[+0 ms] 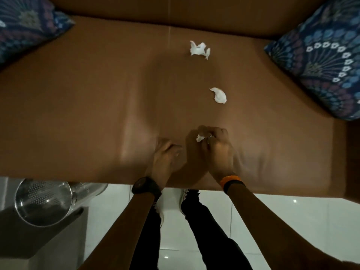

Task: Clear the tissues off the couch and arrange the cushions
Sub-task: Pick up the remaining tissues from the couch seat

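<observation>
White crumpled tissue scrap (199, 137) pinched in the curled fingers of the right hand (216, 151), ring on one finger, orange and black bands at the wrist. Left hand (165, 160) just beside it to the left, blurred, lying low on the brown couch seat (87, 106) near the front edge, fingers loosely spread and holding nothing visible; black watch (145, 185) on that wrist. Farther back on the seat, right of centre, a second crumpled tissue (219, 95); beyond it, near the backrest, a third and larger torn tissue (199, 49). Blue patterned cushion (319, 59) leaning in the far right corner of the couch, another blue patterned cushion (27, 24) in the far left corner. Near left, on the white tiled floor (272, 221) in front of the couch, a perforated metal bin (43, 201). Dark trouser legs and pale shoes between the forearms.
</observation>
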The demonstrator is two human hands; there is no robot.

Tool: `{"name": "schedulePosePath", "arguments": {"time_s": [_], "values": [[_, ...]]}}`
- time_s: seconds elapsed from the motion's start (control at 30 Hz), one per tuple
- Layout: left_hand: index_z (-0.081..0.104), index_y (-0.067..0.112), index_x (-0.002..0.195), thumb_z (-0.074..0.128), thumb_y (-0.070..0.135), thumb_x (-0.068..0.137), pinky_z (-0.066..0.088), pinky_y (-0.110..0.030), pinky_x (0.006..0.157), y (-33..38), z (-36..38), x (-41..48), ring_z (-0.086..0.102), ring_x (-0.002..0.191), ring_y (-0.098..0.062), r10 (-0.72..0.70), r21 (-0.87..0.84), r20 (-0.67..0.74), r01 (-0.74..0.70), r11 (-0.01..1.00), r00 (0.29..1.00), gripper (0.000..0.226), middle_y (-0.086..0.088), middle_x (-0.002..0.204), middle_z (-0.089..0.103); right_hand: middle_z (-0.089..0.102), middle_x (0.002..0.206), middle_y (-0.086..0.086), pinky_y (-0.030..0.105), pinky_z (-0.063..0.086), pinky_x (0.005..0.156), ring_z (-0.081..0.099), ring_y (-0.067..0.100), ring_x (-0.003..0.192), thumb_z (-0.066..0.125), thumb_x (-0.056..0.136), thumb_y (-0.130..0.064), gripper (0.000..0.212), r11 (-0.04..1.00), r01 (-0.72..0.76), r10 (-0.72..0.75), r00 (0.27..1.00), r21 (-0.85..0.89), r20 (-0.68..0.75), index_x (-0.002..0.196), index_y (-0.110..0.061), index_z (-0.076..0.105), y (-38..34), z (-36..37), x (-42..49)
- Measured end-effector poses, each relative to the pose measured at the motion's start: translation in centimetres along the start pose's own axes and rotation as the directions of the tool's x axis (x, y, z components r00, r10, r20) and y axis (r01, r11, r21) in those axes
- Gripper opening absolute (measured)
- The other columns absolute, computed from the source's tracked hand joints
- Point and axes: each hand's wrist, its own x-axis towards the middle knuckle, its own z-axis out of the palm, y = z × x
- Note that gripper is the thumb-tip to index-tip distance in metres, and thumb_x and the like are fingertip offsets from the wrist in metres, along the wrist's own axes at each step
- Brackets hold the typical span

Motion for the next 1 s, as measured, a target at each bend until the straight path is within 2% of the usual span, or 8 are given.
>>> {"name": "schedulePosePath", "arguments": {"time_s": [0.1,0.23,0.33,0.4,0.57,0.7,0.83,1.0], "values": [[0.067,0.020,0.105,0.067,0.011,0.087,0.045,-0.032,0.084,-0.9,-0.7,-0.7,0.046,0.107,-0.023,0.063,0.164,-0.120,-0.043,0.985,0.991,0.019,-0.007,0.118,0.057,0.073,0.110,0.012,0.045,0.061,0.077,0.067,0.032,0.108,0.069,0.088,0.001,0.012,0.996,-0.017,0.025,0.996,0.091,-0.080,0.094,-0.002,0.079,0.4,-0.8,2.0],[0.054,0.028,0.116,0.058,0.040,0.093,0.050,-0.038,0.089,-2.4,-1.5,-2.9,0.049,0.107,-0.023,-0.243,0.103,-0.105,0.254,0.962,0.964,0.026,-0.003,0.121,0.046,0.070,0.118,0.007,0.037,0.059,0.077,0.057,0.025,0.112,0.069,0.089,-0.004,0.014,0.992,-0.051,0.074,0.975,0.115,-0.209,0.090,-0.011,0.080,0.3,-1.7,5.9],[0.056,0.027,0.103,0.058,0.022,0.097,0.055,-0.039,0.091,-2.3,-1.5,-2.9,0.057,0.097,-0.026,-0.278,-0.132,0.004,0.276,0.952,0.961,0.008,-0.001,0.104,0.053,0.065,0.134,0.012,0.038,0.056,0.087,0.057,0.035,0.121,0.069,0.086,-0.003,0.014,0.997,-0.074,0.077,0.975,0.021,-0.206,0.094,-0.009,0.079,0.4,-1.3,8.7],[0.061,0.023,0.103,0.054,0.013,0.099,0.051,-0.019,0.083,-2.0,-1.5,-1.9,0.060,0.095,-0.027,-0.280,-0.136,0.021,0.280,0.950,0.960,0.013,-0.001,0.097,0.061,0.069,0.130,0.014,0.039,0.056,0.089,0.061,0.040,0.117,0.069,0.086,-0.004,0.018,0.998,-0.071,0.068,0.977,-0.004,-0.201,0.100,-0.006,0.079,0.3,-1.0,10.1],[0.062,0.015,0.088,0.059,0.015,0.093,0.053,-0.044,0.061,-0.7,-2.7,3.1,0.059,0.063,-0.027,-0.179,-0.032,-0.111,0.177,0.984,0.978,0.006,-0.009,0.086,0.065,0.076,0.111,0.017,0.041,0.059,0.080,0.065,0.040,0.109,0.064,0.085,0.003,0.022,0.991,-0.114,0.124,0.981,0.074,-0.146,0.100,0.000,0.080,-0.8,-0.6,12.4],[0.057,0.012,0.073,0.064,0.002,0.079,0.043,-0.030,0.059,1.7,-5.4,11.6,0.051,0.060,-0.020,-0.071,-0.042,-0.241,0.063,0.997,0.968,0.014,-0.008,0.076,0.059,0.076,0.107,0.011,0.031,0.052,0.085,0.069,0.031,0.106,0.066,0.082,0.005,0.020,0.976,-0.085,0.121,0.978,0.202,-0.172,0.090,-0.005,0.081,-2.2,-0.7,14.3],[0.065,0.003,0.082,0.064,-0.002,0.081,0.028,-0.015,0.063,4.1,-8.1,20.5,0.053,0.069,-0.020,0.099,0.003,-0.331,-0.104,0.995,0.938,0.005,-0.015,0.081,0.064,0.067,0.125,0.012,0.041,0.061,0.084,0.071,0.028,0.098,0.069,0.085,0.000,0.015,0.944,-0.125,0.212,0.939,0.306,-0.270,0.098,-0.001,0.077,-3.0,-1.2,17.8],[0.059,0.006,0.125,0.060,0.008,0.090,0.047,-0.032,0.076,5.7,-9.3,28.4,0.061,0.092,-0.025,0.054,0.010,-0.102,-0.054,0.999,0.993,0.034,-0.017,0.103,0.065,0.060,0.144,0.015,0.037,0.057,0.094,0.068,0.033,0.115,0.071,0.085,-0.004,0.050,0.959,-0.121,0.161,0.977,0.257,-0.141,0.134,-0.005,0.064,-3.1,-2.3,23.4]]}}
